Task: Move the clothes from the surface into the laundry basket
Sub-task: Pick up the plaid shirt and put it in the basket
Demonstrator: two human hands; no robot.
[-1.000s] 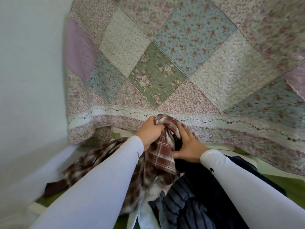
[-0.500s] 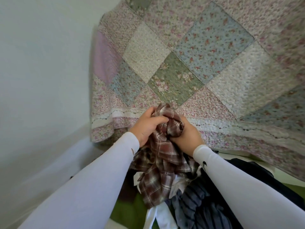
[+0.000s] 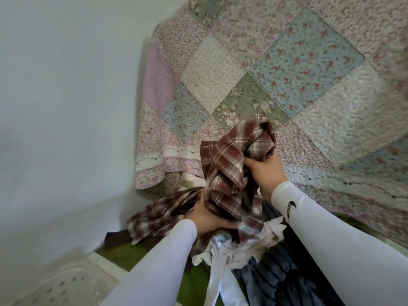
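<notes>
Patchwork quilt (image 3: 276, 69) draped over the green surface (image 3: 123, 255) beside a pale wall (image 3: 66, 85); white laundry basket (image 3: 66, 286) at lower left (newly in view). Plaid shirt (image 3: 229, 164) gripped higher than before, right hand (image 3: 267, 171) fingers curled round its top, left hand (image 3: 207, 217) now clutching lower folds above the clothes pile (image 3: 276, 268).

Bunched maroon plaid shirt (image 3: 229, 168) raised above heaped clothes (image 3: 271, 268); white perforated laundry basket (image 3: 66, 283) lower left.

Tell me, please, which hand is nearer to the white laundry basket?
The left hand. It grips the low part of the plaid shirt, just up and right of the laundry basket in the bottom-left corner. The right hand holds the shirt's top, higher and further right.
</notes>
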